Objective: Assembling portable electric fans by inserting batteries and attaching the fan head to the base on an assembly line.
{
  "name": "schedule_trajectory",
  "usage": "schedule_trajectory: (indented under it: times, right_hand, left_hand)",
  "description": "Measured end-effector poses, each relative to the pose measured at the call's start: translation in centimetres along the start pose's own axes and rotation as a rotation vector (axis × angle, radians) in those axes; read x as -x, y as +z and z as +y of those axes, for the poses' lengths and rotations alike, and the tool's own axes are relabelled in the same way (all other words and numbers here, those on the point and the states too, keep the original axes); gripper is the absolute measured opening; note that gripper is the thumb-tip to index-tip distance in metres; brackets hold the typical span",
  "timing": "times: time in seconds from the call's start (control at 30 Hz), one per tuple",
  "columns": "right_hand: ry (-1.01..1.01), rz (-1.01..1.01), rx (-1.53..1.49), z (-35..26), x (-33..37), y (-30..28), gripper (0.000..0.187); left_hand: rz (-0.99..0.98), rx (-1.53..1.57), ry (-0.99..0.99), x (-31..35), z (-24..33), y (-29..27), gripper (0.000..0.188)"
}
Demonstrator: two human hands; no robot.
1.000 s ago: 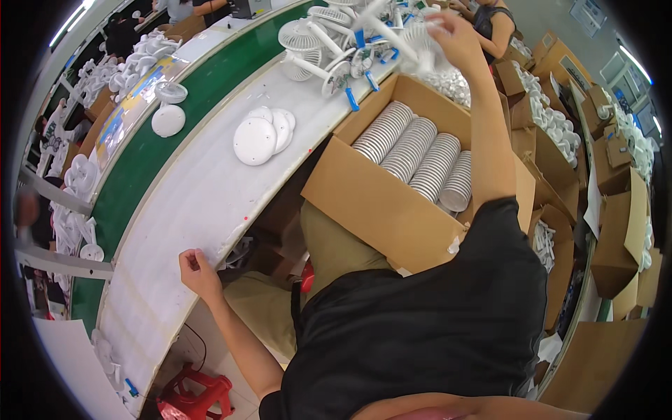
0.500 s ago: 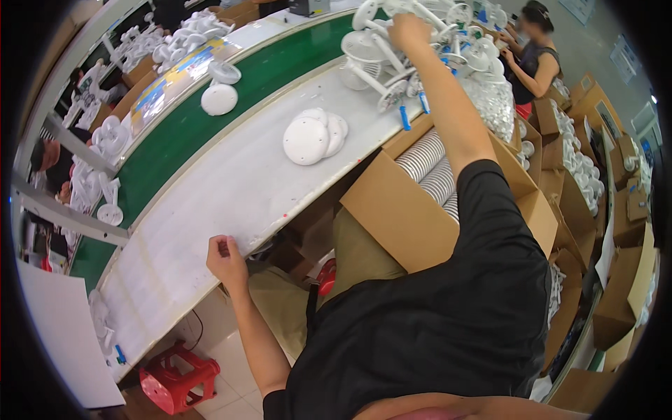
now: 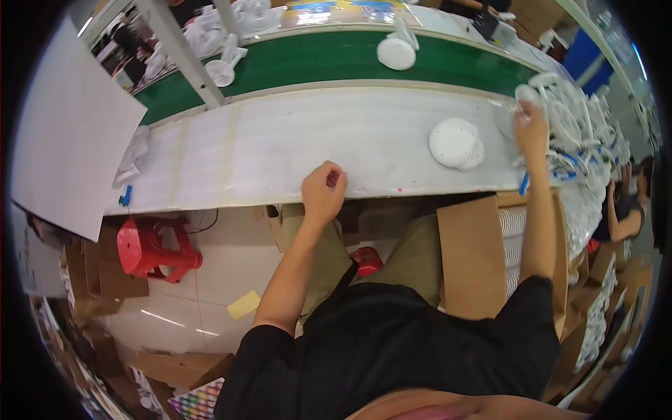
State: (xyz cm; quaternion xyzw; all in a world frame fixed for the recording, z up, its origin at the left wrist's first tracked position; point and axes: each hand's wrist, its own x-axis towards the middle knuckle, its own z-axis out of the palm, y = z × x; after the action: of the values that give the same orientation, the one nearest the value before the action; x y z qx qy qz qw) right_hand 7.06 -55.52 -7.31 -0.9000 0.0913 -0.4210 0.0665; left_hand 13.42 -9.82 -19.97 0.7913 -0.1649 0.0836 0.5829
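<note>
My left hand (image 3: 323,189) rests curled as a fist on the near edge of the white workbench (image 3: 280,150), holding nothing that I can see. My right hand (image 3: 530,124) is stretched out to the right and grips a white round plastic part (image 3: 512,117) at the edge of a heap of white fan parts (image 3: 570,119). Two stacked white round discs (image 3: 456,143) lie on the bench just left of that hand. An open cardboard box (image 3: 472,255) with rows of white discs stands under my right arm.
A green conveyor belt (image 3: 315,59) runs behind the bench and carries a white round part (image 3: 396,52). A red plastic stool (image 3: 150,248) stands on the floor at the left. Another person (image 3: 623,210) sits at the right among cardboard boxes. A white board (image 3: 63,140) leans at the left.
The view has swung left. My right hand has come down from the raised heap to the bench level and now grips a white part. My left hand has stayed on the bench edge.
</note>
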Motion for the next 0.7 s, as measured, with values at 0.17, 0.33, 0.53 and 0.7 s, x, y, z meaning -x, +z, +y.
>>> schedule_trajectory:
  times: [0.17,0.33,0.53,0.7]
  right_hand:
    - [0.053,-0.641,-0.61,-19.0,5.5,9.6,0.036]
    - [0.088,-0.562,-0.555,-24.1,8.1,18.4,0.028]
    - [0.05,-0.523,-0.3,-26.4,10.0,14.1,0.022]
    - [0.087,-0.531,-0.319,-26.5,10.6,13.0,0.019]
  left_hand:
    - [-0.187,0.455,-0.322,-3.4,-1.6,-0.9,0.009]
    - [0.075,-0.292,0.201,-17.2,-5.3,-4.8,0.017]
    - [0.246,-1.147,0.351,-30.4,-11.2,-14.0,0.022]
    - [-0.041,-1.429,0.117,-33.3,-11.2,-17.9,0.022]
